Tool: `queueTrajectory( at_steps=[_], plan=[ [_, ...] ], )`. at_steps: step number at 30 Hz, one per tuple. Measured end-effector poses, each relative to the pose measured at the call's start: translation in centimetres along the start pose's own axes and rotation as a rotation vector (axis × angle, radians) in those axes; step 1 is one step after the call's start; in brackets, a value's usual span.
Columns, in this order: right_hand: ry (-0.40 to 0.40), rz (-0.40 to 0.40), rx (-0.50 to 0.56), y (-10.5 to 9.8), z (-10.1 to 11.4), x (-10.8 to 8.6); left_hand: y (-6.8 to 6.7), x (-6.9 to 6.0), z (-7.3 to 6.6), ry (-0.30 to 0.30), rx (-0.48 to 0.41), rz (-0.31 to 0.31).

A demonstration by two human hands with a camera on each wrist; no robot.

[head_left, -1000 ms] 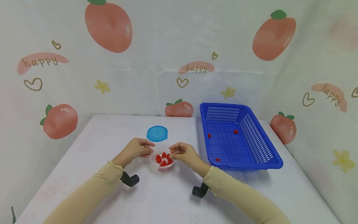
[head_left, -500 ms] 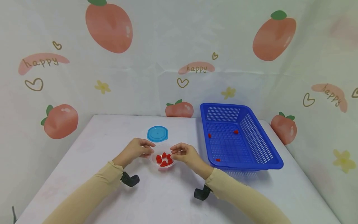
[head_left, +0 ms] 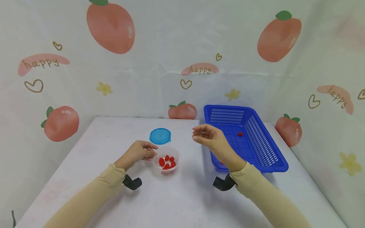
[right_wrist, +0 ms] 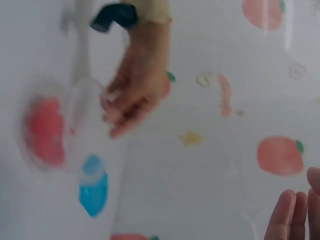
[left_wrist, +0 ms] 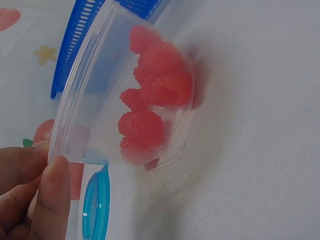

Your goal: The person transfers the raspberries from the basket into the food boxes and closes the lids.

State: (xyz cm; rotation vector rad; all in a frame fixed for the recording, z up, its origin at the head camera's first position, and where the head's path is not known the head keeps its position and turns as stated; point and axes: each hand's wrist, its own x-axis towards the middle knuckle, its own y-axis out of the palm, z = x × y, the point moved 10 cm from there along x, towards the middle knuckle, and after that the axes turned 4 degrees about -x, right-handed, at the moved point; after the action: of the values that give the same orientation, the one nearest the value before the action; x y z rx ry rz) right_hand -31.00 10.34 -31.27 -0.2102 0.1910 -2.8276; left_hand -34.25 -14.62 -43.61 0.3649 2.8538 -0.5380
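A clear plastic bowl (head_left: 178,158) stands on the table with several red raspberries (left_wrist: 162,62) inside. My left hand (head_left: 139,151) pinches its rim at the left side between thumb and fingers, as the left wrist view (left_wrist: 35,190) also bears out. Raised near the left edge of the blue basket (head_left: 263,139), my right hand (head_left: 214,137) has loosely bent fingers with nothing seen between them. A raspberry (head_left: 240,134) lies on the basket floor, and a bit of another shows beside my right wrist. The right hand and forearm hide part of the basket.
Behind the bowl lies a blue lid (head_left: 160,136), flat on the white table (head_left: 119,133). A printed cloth backdrop (head_left: 154,88) rises at the table's back edge. The tall basket sits at the table's right side.
My right hand has left the bowl's right rim and moved right and up toward the basket, covering a raspberry there. My left hand and the bowl have stayed put.
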Motion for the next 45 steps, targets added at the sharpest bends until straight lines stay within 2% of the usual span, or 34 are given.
queueTrajectory(
  at_steps=[4, 8, 13, 17, 24, 29, 37, 45],
  plan=[
    [-0.039, -0.069, 0.042, -3.5, 1.9, 1.0, 0.0, -0.1, -0.1, 0.001, -0.002, 0.002],
    [-0.033, -0.134, 0.034, -7.0, 2.2, 2.7, 0.0, 0.0, -0.1, 0.002, -0.005, 0.007],
    [0.031, -0.187, -0.119, -10.5, 0.3, 5.0, 0.0, 0.1, 0.0, 0.005, -0.014, 0.01],
    [0.114, -0.181, -0.21, -12.0, -2.3, 6.2, 0.1, 0.1, 0.0, 0.015, -0.029, 0.02],
    [0.175, -0.131, -0.363, -13.1, -5.9, 8.0, 0.1, 0.1, 0.0, 0.01, -0.026, 0.016],
    [0.224, -0.087, -0.417, -13.3, -8.8, 9.2, 0.0, 0.2, 0.2, 0.005, -0.021, 0.011],
    [0.341, 0.022, -0.435, -12.3, -12.5, 8.8, 0.0, 0.3, 0.3, 0.009, -0.016, 0.011],
    [0.439, 0.109, -0.509, -12.4, -14.5, 8.1, 0.0, 0.1, 0.2, -0.005, -0.015, 0.009]
  ],
)
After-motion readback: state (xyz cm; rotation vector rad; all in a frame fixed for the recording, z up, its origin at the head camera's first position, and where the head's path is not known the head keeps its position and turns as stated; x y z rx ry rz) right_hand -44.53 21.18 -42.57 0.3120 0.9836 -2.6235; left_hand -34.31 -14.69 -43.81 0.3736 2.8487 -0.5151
